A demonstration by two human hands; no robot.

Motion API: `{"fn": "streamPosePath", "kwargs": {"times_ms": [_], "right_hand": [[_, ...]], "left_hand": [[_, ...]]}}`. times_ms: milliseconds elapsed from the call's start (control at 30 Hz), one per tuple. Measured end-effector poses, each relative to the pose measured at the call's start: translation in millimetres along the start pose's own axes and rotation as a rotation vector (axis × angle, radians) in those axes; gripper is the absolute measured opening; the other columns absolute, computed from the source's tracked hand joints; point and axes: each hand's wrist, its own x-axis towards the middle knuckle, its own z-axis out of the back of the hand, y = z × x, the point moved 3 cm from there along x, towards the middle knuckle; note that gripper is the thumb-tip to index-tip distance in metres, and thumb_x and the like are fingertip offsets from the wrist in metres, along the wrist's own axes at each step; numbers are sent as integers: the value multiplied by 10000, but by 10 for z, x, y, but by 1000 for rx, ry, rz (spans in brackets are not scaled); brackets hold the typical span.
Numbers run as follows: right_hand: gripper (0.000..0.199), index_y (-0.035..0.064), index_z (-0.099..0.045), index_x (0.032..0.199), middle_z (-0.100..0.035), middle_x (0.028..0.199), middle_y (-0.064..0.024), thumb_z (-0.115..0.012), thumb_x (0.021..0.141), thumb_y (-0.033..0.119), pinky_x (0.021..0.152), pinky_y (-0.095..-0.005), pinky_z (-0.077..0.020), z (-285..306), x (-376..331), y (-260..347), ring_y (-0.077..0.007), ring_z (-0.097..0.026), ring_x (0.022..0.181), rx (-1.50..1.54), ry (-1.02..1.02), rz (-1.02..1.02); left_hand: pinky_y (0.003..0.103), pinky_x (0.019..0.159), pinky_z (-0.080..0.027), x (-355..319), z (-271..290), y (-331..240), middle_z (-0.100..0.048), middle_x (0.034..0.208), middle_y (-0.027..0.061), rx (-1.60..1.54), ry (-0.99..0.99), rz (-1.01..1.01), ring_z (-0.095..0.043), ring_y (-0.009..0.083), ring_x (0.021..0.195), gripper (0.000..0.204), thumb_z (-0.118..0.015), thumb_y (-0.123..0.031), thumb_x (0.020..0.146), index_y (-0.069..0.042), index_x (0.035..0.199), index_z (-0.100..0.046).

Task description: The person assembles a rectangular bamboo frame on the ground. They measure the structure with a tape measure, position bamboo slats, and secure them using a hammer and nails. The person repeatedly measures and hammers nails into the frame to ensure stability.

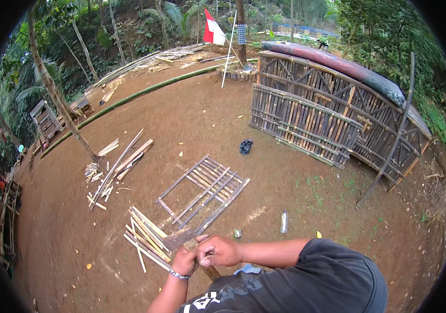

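Note:
Both my hands are close together low in the middle of the view. My left hand (pixel 183 261), with a bracelet at the wrist, is closed around what looks like a hatchet (pixel 177 239), just under its broad brown head. The wooden handle slants down behind my hands toward my body. My right hand (pixel 220 251) reaches in from the right, its fingers curled against the left hand beside the hatchet; what they pinch, if anything, is hidden. Just beyond lie a bundle of split bamboo strips (pixel 149 236) and a slatted wooden frame (pixel 204 192), flat on the dirt.
A clear bottle (pixel 284 221) and a small can (pixel 237 233) are right of my hands. A black plastic bag (pixel 246 146) lies farther off. Large bamboo panels (pixel 306 117) lean at the right. More sticks (pixel 124 167) lie left; a long green pole (pixel 144 86) crosses behind.

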Motion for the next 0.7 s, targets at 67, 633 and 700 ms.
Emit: {"fn": "streamPosePath", "kwargs": {"times_ms": [67,633,700], "right_hand": [[432,74,-617,772,-614,741,-51,-629,983,451,819,-383,-414,-36,-67,-17,-200,-550,728,104,-28,-100],[495,0,-648,867,-667,858,-77,-603,1002,473,942,-368,-449,-31,-448,-55,-178,-637,841,383,-123,-240],[541,-8,-664,881,-677,891,-98,-603,990,519,858,-348,-488,-14,-442,-75,-202,-647,865,310,-100,-198]], "left_hand": [[324,895,-538,-32,-25,-45,-719,1142,103,55,-53,27,-694,196,1025,289,-599,-76,941,25,1205,-662],[306,825,-524,64,-146,-136,-705,1007,49,440,-54,-27,-659,138,914,284,-733,-71,847,-13,1117,-666],[305,823,-524,56,-126,-141,-703,993,47,497,-47,-47,-658,136,912,264,-730,-69,846,-15,1097,-670]]}}
